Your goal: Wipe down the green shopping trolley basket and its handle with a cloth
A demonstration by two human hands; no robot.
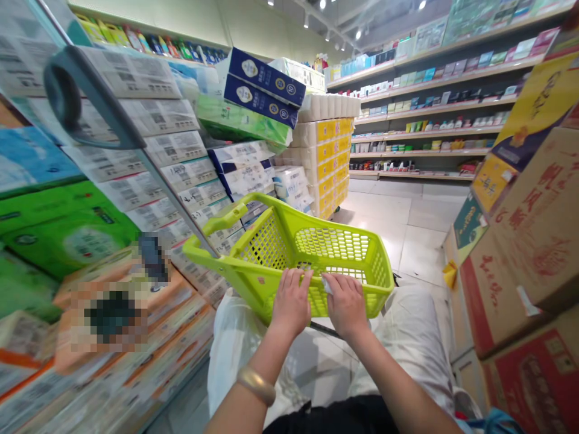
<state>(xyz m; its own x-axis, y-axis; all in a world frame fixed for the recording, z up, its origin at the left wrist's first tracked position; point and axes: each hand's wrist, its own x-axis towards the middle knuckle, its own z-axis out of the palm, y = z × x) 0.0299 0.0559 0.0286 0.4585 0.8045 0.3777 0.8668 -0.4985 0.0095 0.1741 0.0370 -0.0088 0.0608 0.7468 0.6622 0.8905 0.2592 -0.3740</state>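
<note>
A lime-green plastic shopping basket [335, 241] with perforated walls stands between my knees, its long grey pull handle [102, 114] slanting up to the left. My left hand [292, 301] is closed over the near rim, fingers bent over the edge. To its right, my right hand [346, 301] is curled at the same rim, with a small white crumpled piece [326, 284], tissue or cloth, showing at the thumb side. The inside of the basket shows its lattice floor; part of it is hidden behind my hands.
Stacked tissue packs [158, 120] rise close on the left, with orange-and-white packs [158, 337] lower down. Cardboard cartons [529, 253] are piled on the right. A tiled aisle [389, 211] leads to stocked shelves [429, 108] at the back.
</note>
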